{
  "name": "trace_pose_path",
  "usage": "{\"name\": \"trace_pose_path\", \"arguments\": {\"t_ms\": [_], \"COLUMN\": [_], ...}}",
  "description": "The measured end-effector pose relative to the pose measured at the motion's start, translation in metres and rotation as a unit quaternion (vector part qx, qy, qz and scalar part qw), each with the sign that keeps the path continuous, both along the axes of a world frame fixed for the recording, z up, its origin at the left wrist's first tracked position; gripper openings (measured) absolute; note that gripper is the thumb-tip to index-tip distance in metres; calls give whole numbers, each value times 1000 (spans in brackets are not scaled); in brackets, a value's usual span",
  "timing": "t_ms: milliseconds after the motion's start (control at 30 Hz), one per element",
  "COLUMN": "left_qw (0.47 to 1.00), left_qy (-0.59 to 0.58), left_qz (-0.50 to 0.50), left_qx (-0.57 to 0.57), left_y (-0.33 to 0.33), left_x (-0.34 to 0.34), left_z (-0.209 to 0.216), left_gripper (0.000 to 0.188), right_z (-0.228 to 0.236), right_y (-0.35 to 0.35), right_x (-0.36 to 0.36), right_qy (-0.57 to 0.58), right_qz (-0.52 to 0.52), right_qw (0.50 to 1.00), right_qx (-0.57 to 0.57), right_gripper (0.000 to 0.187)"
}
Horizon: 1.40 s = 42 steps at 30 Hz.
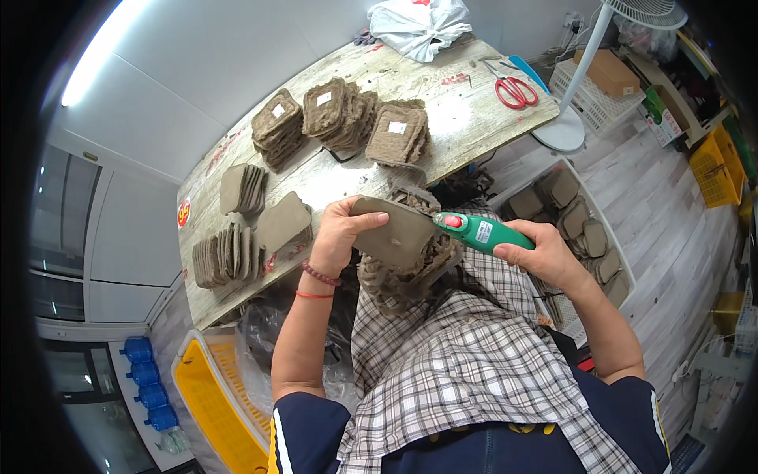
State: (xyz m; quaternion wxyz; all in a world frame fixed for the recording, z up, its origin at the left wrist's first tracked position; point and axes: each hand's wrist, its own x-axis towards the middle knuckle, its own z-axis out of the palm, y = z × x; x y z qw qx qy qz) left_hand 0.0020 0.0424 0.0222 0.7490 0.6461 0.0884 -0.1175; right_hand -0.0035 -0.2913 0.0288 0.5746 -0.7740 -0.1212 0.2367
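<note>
My left hand (pixel 341 237) grips a flat grey-brown pad (pixel 397 231) with rounded corners, its thumb lying on the top face. In my right hand (pixel 546 251) is a green handheld electric cutter (pixel 483 231) with a red button. The cutter's tip meets the pad's right edge; the blade itself is too small to make out. Below the pad, over my lap, hangs a bunch of shaggy brown trimmings (pixel 395 288). On the table in front stand smooth pads in a leaning stack (pixel 243 189), a row on edge (pixel 225 257) and a low pile (pixel 284 221).
Rough-edged pads sit in three stacks (pixel 278 118) on the worn table (pixel 466 91). Red-handled scissors (pixel 515 91) and a white bag (pixel 420 28) lie farther back. A bin of pads (pixel 624 261) is at right, a fan stand (pixel 559 130) behind it, and a yellow crate (pixel 207 403) lower left.
</note>
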Motion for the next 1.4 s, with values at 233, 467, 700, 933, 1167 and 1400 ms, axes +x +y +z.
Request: {"name": "trace_pose_path", "arguments": {"t_ms": [233, 467, 700, 933, 1167, 1400], "left_qw": [999, 998, 976, 908, 898, 905], "left_qy": [19, 24, -82, -118, -114, -111], "left_qz": [-31, -63, 175, 302, 314, 318], "left_qx": [8, 18, -100, -266, -287, -261], "left_y": [-8, -19, -8, -6, -12, -18], "left_x": [1, 1, -15, -26, -22, -22], "left_z": [-4, -5, -6, -33, -38, -38], "left_gripper": [15, 16, 21, 26, 28, 22], "right_z": [5, 11, -6, -19, -7, -5], "right_y": [12, 30, 32, 41, 47, 52], "right_x": [2, 16, 12, -19, -20, -18], "right_qy": [-5, 21, 13, -25, 9, -30], "right_qz": [-2, 16, -97, -82, -76, -82], "right_qw": [1000, 999, 990, 995, 994, 993], "right_qx": [0, 29, 104, 59, 74, 82], "right_gripper": [42, 43, 46, 44, 43, 42]}}
